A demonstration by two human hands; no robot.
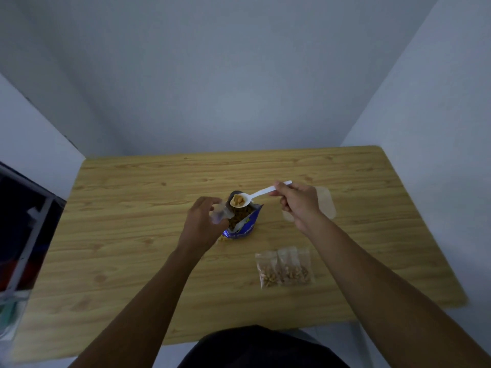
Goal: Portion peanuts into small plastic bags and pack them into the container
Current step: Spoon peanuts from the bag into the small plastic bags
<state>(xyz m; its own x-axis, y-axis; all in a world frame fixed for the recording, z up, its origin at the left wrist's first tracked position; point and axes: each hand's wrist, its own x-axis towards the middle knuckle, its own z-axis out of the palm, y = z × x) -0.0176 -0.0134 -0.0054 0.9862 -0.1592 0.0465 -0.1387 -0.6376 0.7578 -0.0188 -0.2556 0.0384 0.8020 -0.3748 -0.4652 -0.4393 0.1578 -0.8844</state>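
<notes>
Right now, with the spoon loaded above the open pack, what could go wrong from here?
1. The spoon is heaped, and the right hand holds it far back on the handle, so peanuts may roll off on the way across.
2. The small bag in the left hand looks limp and its mouth is hard to make out, so a pour could miss.
3. The open peanut pack sits between both hands, so a nudge might tip it.

Table (132, 208) holds peanut pouch (243, 224) and filled bags (285, 269).
</notes>
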